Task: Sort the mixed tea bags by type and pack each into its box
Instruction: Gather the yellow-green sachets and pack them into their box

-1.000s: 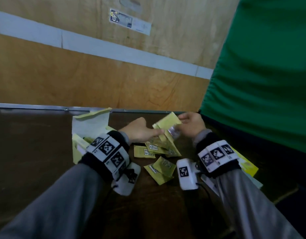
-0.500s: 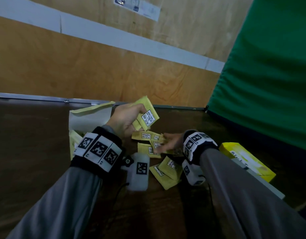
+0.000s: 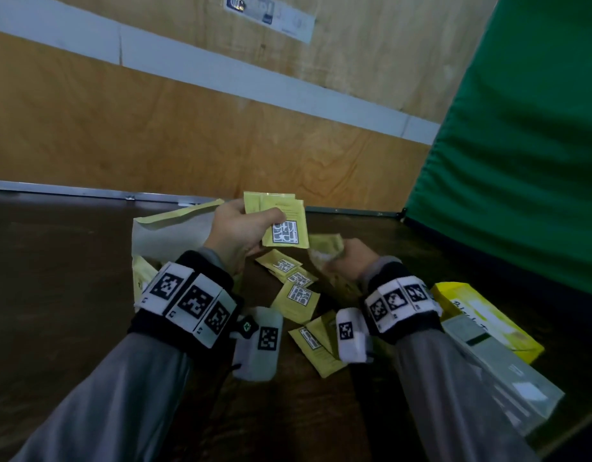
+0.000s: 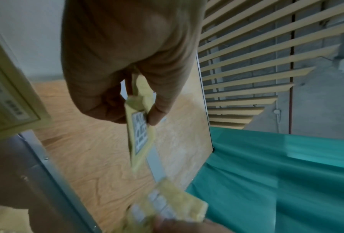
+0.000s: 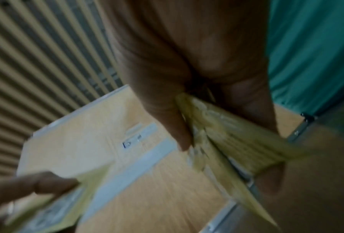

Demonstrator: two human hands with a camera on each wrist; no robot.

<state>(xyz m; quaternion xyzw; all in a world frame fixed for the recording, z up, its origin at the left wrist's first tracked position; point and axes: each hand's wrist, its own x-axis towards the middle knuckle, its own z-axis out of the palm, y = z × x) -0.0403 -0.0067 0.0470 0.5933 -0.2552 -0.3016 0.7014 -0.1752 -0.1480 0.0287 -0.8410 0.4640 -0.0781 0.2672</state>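
My left hand (image 3: 246, 228) is raised above the table and pinches a small stack of yellow tea bags (image 3: 281, 216) between thumb and fingers; the left wrist view shows the same stack of yellow tea bags (image 4: 140, 126) edge-on. My right hand (image 3: 349, 260), lower and to the right, grips more yellow tea bags (image 3: 326, 248); in the right wrist view these tea bags (image 5: 223, 130) are blurred. Several loose yellow tea bags (image 3: 296, 295) lie on the dark table (image 3: 54, 295) between my wrists. An open pale box (image 3: 167, 235) stands behind my left wrist.
A yellow box (image 3: 488, 318) lies at the right, with a pale grey-green box (image 3: 498, 371) in front of it. A wooden wall panel (image 3: 154, 128) closes the back. A green cloth (image 3: 528, 145) hangs at the right.
My left hand has kept its stack raised and turned it. My right hand, which was down on the pile, has lifted with tea bags in its grip. The camera has tilted slightly.
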